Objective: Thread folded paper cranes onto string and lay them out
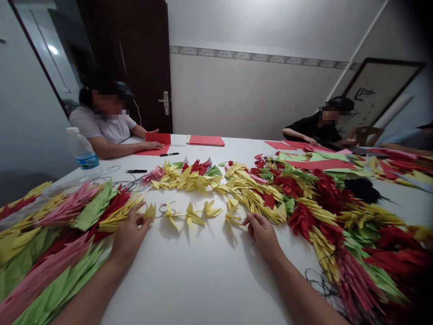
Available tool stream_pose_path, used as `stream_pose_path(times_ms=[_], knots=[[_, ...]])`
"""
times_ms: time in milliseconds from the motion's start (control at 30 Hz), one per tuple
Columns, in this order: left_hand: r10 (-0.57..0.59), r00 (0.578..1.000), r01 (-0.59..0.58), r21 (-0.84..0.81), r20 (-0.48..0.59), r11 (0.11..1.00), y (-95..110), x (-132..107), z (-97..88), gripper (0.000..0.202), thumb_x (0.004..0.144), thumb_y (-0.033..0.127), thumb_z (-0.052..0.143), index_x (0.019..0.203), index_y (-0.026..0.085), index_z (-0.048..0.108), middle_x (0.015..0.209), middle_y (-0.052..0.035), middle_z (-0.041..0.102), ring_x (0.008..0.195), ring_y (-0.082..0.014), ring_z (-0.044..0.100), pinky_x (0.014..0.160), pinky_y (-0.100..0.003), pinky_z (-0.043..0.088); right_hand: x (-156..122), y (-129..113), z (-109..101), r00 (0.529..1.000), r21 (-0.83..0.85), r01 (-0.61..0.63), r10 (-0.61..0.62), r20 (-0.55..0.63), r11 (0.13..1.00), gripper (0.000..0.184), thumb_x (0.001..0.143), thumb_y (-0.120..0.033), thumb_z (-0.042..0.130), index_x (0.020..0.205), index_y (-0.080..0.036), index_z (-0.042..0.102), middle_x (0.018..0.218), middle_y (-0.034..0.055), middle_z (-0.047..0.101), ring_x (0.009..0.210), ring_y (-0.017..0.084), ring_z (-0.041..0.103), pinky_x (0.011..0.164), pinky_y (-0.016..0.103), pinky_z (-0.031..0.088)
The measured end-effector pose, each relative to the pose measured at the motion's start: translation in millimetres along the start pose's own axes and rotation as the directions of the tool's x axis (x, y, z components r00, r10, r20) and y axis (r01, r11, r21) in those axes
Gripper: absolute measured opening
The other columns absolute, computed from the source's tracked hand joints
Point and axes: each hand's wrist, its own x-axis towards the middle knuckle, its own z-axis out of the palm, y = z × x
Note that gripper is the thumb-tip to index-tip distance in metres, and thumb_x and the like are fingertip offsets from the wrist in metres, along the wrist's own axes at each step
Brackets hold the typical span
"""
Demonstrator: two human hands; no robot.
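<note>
White walls [246, 99], patterned border [257, 56], dark wooden door [142, 58]

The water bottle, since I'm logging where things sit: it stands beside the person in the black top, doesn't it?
No, the person is wrong. The head view shows the plastic water bottle beside the person in the pale top, at the left of the white table, not beside the person in the black top at the far right.

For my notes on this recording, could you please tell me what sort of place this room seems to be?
It is probably a small indoor papercraft workroom, perhaps in a home. A long white table holds strings of folded paper birds and red paper sheets, a seated co-worker is at the table, and framed calligraphy hangs nearby.
</note>
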Motion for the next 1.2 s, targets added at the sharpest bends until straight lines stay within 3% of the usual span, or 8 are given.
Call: stream_pose_path(times_ms=[333,500,567,633,700,833,967,1200], knots=[[0.007,0.999,-0.007,-0.001,0.034,1.000,-14,7,3.9,0.045,0.071,0.047,0.049,0.102,0.017,0.056,0.075,-0.0033,0.066,0.068,-0.0180,0.061,0.061,-0.026,0.046,1,0,1,1.000,-0.004,0.005,-0.005,0.003,1.000,0.040,0.070,-0.055,0.051,0.058,-0.017,0.054,0.040,-0.0040,0.041,0.040,0.010,0.036,0.043,0.022,0.029],[0.008,1.000,-0.009,0.162,0.005,0.987,-15,7,3.5,0.043,0.075,0.049,0.042,0.099,0.017,0.058,0.068,-0.0020,0.064,0.062,-0.0180,0.059,0.059,-0.027,0.045,1,3,0,1.000,-0.035,0.008,-0.008,0.008,0.999,0.040,0.073,-0.054,0.049,0.059,-0.017,0.055,0.042,-0.0038,0.041,0.041,0.010,0.036,0.043,0.022,0.029],[0.097,0.994,-0.085,0.223,-0.045,0.971,-16,8,4.2,0.043,0.078,0.048,0.039,0.099,0.016,0.058,0.076,-0.0056,0.064,0.070,-0.0205,0.059,0.066,-0.030,0.045,1,3,0,1.000,-0.038,0.014,-0.014,0.008,0.999,0.040,0.073,-0.053,0.048,0.059,-0.017,0.055,0.042,-0.0036,0.041,0.042,0.010,0.037,0.044,0.022,0.029],[0.276,0.950,-0.225,0.289,-0.147,0.930,-17,8,5.1,0.042,0.079,0.045,0.038,0.099,0.014,0.057,0.091,-0.0110,0.062,0.087,-0.0244,0.057,0.079,-0.036,0.043,1,3,0,1.000,-0.043,0.013,-0.013,0.010,0.999,0.040,0.073,-0.054,0.048,0.059,-0.017,0.054,0.042,-0.0038,0.041,0.042,0.010,0.037,0.044,0.023,0.029],[0.456,0.861,-0.358,0.371,-0.224,0.857,-14,6,5.5,0.040,0.079,0.042,0.041,0.103,0.013,0.054,0.103,-0.0140,0.057,0.101,-0.0267,0.050,0.090,-0.040,0.037,2,3,0,1.000,-0.050,0.012,-0.012,0.016,0.999,0.040,0.073,-0.054,0.047,0.059,-0.017,0.054,0.042,-0.0039,0.040,0.042,0.010,0.036,0.045,0.023,0.029],[0.631,0.769,-0.540,0.419,-0.108,0.730,-1,-4,8.1,0.036,0.078,0.032,0.045,0.112,0.019,0.050,0.109,-0.0104,0.053,0.107,-0.0245,0.045,0.096,-0.041,0.030,2,5,0,1.000,-0.057,0.005,-0.004,0.029,0.998,0.040,0.073,-0.055,0.046,0.060,-0.017,0.054,0.042,-0.0041,0.040,0.042,0.010,0.036,0.045,0.023,0.029],[0.567,0.820,-0.547,0.407,0.083,0.732,6,-11,13.7,0.034,0.075,0.030,0.049,0.108,0.022,0.055,0.103,-0.0076,0.058,0.102,-0.0252,0.047,0.090,-0.041,0.030,3,4,1,1.000,-0.053,0.008,-0.007,0.024,0.999,0.041,0.072,-0.055,0.046,0.060,-0.017,0.053,0.042,-0.0042,0.039,0.042,0.010,0.035,0.045,0.023,0.028],[0.394,0.892,-0.447,0.304,0.221,0.842,-4,-5,12.6,0.020,0.073,0.026,0.050,0.090,0.020,0.059,0.094,-0.0054,0.064,0.095,-0.0231,0.053,0.087,-0.040,0.031,2,2,2,1.000,-0.057,0.010,-0.009,0.018,0.998,0.041,0.072,-0.055,0.046,0.059,-0.017,0.053,0.042,-0.0040,0.040,0.042,0.010,0.035,0.045,0.023,0.028]])
